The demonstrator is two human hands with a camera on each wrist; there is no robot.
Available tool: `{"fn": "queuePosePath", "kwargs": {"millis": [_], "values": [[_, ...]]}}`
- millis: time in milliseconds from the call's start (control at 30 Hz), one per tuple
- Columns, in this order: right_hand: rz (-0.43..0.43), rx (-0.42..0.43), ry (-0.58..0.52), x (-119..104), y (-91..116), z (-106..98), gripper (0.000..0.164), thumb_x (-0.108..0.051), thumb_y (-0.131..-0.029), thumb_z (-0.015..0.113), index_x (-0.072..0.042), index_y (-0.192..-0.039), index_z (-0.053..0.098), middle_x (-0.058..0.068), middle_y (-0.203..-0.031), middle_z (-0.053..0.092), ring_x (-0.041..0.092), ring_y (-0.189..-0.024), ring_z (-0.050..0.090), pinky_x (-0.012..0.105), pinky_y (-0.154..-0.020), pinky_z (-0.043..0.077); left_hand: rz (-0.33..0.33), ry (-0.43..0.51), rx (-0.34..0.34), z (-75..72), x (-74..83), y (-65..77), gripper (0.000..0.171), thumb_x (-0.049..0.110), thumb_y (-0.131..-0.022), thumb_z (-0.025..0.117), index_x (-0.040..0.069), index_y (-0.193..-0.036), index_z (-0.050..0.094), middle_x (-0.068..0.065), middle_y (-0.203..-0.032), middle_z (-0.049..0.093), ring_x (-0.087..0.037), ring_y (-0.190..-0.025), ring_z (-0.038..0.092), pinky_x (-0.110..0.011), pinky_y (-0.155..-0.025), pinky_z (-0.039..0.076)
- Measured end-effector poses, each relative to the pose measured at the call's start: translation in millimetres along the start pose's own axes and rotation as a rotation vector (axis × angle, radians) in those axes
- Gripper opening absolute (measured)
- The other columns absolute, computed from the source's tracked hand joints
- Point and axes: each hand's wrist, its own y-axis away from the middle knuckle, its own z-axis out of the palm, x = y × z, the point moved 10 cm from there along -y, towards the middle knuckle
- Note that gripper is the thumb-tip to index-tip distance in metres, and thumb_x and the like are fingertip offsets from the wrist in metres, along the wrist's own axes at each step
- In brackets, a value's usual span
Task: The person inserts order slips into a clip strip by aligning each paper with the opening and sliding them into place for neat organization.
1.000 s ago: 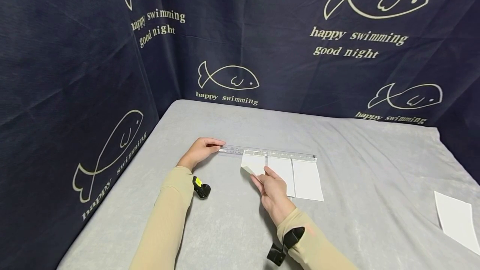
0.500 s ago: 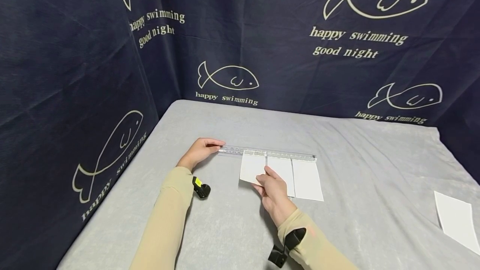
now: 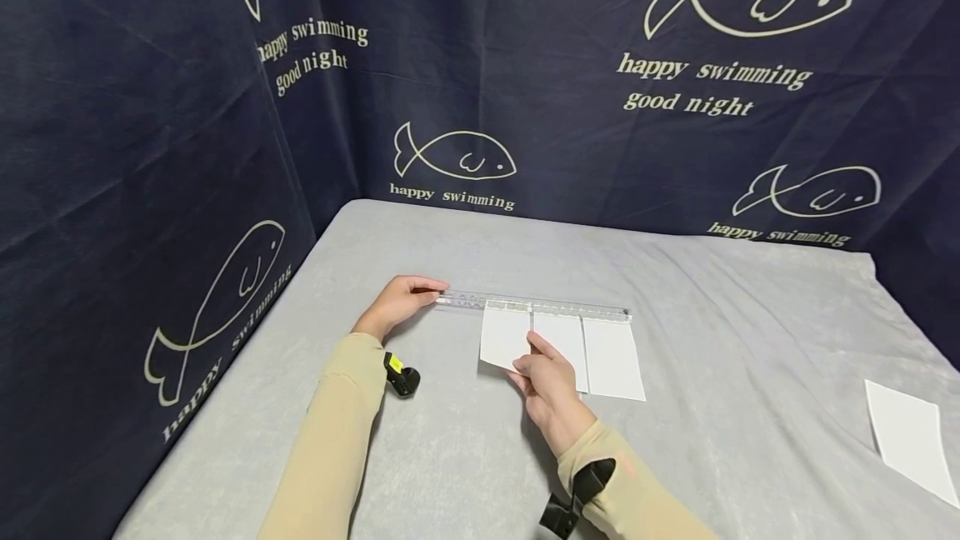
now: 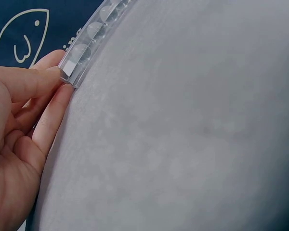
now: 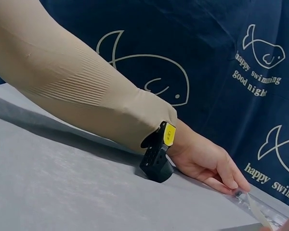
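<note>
A long clear plastic rail [image 3: 465, 300] with a row of round shapes lies on the cloth in the head view. Its left end is pinched between thumb and fingers of my left hand [image 3: 395, 303], seen close in the left wrist view, where the rail end [image 4: 77, 60] shows. Three white paper slips line up along the rail's near edge: the left slip [image 3: 504, 336], the middle slip [image 3: 564, 344] and the right slip [image 3: 613, 359]. My right hand [image 3: 551, 386] pinches the left slip by its lower right corner and covers part of the middle slip.
Grey cloth covers the table [image 3: 720, 407]. Another white paper slip [image 3: 911, 440] lies near its right edge. Dark blue curtains [image 3: 570, 132] with fish prints stand behind and to the left. Each wrist carries a black camera, such as the left wrist camera [image 3: 402, 375].
The left slip's lower left corner was curled up one second ago; it has since flattened out downward. Both hands stay almost where they were, and the rail has not visibly moved.
</note>
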Motion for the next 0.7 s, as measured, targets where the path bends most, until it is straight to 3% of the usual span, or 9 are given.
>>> {"fn": "queuePosePath", "kwargs": {"millis": [167,367,600,700], "values": [[0.001,0.013,0.009,2.1,-1.0,-2.6,0.063,0.022,-0.079,0.038,0.007,-0.14,0.033,0.02,-0.147,0.024,0.027,-0.11,0.046,0.027,-0.08,0.05,-0.005,0.006,-0.002,-0.3,-1.1,-0.5,0.025,0.007,-0.088,0.062,0.01,-0.112,0.069,-0.007,-0.121,0.06,-0.022,-0.118,0.048,-0.037,-0.103,0.031],[-0.001,0.02,0.023,2.2,-0.1,-3.9,0.061,0.019,-0.079,0.04,0.006,-0.139,0.035,0.018,-0.147,0.025,0.02,-0.096,0.05,0.022,-0.072,0.052,-0.001,0.003,-0.004,0.1,-0.6,-0.4,0.025,0.007,-0.088,0.062,0.009,-0.112,0.069,-0.007,-0.12,0.061,-0.022,-0.116,0.05,-0.037,-0.102,0.033],[0.014,0.023,0.023,1.7,4.0,-6.9,0.063,0.019,-0.078,0.04,0.005,-0.14,0.035,0.017,-0.146,0.029,0.024,-0.106,0.048,0.025,-0.077,0.051,0.003,0.007,-0.009,0.6,-0.2,-0.3,0.025,0.007,-0.088,0.062,0.009,-0.112,0.069,-0.007,-0.121,0.061,-0.022,-0.117,0.049,-0.037,-0.103,0.031],[0.025,0.027,0.025,1.7,5.6,-9.3,0.063,0.017,-0.078,0.039,0.005,-0.14,0.035,0.017,-0.144,0.031,0.022,-0.102,0.05,0.027,-0.079,0.051,0.01,0.001,-0.011,0.8,-0.3,-0.1,0.025,0.008,-0.088,0.062,0.009,-0.113,0.069,-0.008,-0.121,0.061,-0.023,-0.117,0.049,-0.038,-0.103,0.032]]}}
